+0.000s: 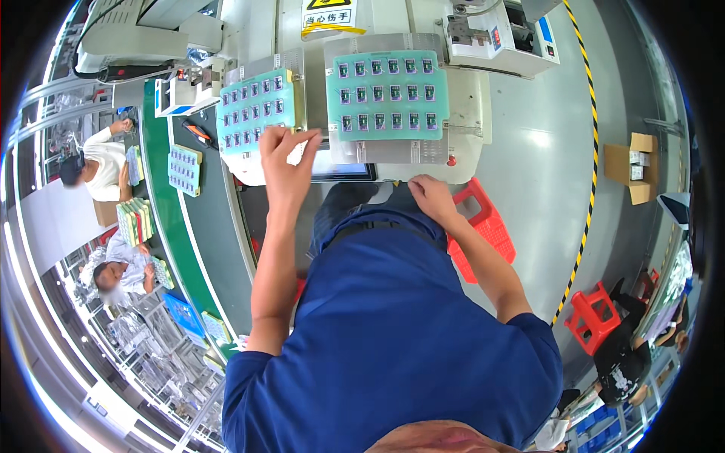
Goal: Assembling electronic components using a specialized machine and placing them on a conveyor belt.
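My left hand [285,167] is raised at the front right corner of the left green tray [257,109], its thumb and forefinger tips drawn together. Whatever they pinch, if anything, is too small to make out. My right hand [432,198] is low beside my lap, near the machine's front edge, with the fingers curled in. Nothing shows in it, though its inner side is hidden. In front of me a second green tray [387,75] lies on a grey metal plate [393,152]. Both trays carry rows of small dark square parts.
A dark screen [343,173] sits below the trays. White machine units [498,41] flank them. Left runs a green-edged conveyor [177,226] with another tray [184,170]; co-workers sit beyond it. A red stool [483,230] stands to my right; an open carton [633,167] lies farther off.
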`<move>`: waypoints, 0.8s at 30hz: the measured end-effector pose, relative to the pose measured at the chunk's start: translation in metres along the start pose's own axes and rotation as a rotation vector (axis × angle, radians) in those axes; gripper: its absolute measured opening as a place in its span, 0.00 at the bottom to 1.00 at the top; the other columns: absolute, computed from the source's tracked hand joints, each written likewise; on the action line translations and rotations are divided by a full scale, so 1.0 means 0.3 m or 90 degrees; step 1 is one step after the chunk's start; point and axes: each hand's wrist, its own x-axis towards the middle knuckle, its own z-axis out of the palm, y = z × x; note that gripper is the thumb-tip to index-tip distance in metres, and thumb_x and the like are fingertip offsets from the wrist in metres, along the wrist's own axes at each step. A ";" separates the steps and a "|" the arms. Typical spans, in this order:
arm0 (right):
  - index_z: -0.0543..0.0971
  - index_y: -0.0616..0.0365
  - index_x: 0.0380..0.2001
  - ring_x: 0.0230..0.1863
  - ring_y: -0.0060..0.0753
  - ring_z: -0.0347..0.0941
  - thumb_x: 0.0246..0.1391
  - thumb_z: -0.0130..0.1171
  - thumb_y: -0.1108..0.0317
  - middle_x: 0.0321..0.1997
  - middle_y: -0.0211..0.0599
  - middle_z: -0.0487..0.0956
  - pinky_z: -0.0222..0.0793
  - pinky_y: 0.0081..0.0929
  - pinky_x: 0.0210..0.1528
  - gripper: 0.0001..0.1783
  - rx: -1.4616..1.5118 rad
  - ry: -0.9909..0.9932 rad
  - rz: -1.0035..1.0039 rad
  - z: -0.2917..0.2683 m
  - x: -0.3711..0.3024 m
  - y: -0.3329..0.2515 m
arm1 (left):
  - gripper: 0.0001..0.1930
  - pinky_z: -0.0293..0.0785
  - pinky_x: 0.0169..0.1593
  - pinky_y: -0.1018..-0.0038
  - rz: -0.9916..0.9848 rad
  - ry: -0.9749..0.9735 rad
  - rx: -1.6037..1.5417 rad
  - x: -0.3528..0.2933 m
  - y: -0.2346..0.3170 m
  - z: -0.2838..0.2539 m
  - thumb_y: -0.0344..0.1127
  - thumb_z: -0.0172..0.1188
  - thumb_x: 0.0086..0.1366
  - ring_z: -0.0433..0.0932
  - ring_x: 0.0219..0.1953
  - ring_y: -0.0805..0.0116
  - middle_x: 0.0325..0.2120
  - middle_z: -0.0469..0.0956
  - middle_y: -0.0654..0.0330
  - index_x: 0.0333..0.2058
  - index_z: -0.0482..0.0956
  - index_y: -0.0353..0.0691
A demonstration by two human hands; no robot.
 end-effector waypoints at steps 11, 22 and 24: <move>0.80 0.59 0.27 0.26 0.41 0.80 0.60 0.47 0.54 0.24 0.41 0.82 0.75 0.38 0.35 0.21 0.092 0.006 0.282 0.200 0.169 0.016 | 0.03 0.67 0.33 0.67 -0.076 -0.051 -0.017 -0.411 -0.238 -0.090 0.30 0.67 0.55 0.69 0.27 0.61 0.21 0.68 0.59 0.29 0.83 0.40; 0.81 0.60 0.26 0.31 0.52 0.79 0.60 0.43 0.51 0.25 0.48 0.81 0.73 0.44 0.38 0.25 -0.202 0.137 0.236 0.281 0.162 0.107 | 0.12 0.73 0.45 0.60 -0.366 -0.237 -0.005 -0.987 -0.718 -0.133 0.42 0.60 0.59 0.78 0.40 0.50 0.32 0.80 0.49 0.34 0.84 0.41; 0.81 0.59 0.25 0.27 0.41 0.79 0.61 0.45 0.51 0.22 0.40 0.81 0.73 0.36 0.35 0.25 -0.190 0.119 0.242 0.276 0.184 0.082 | 0.13 0.74 0.47 0.61 -0.432 -0.237 -0.007 -1.095 -0.774 -0.132 0.43 0.60 0.59 0.79 0.41 0.50 0.35 0.81 0.48 0.35 0.85 0.41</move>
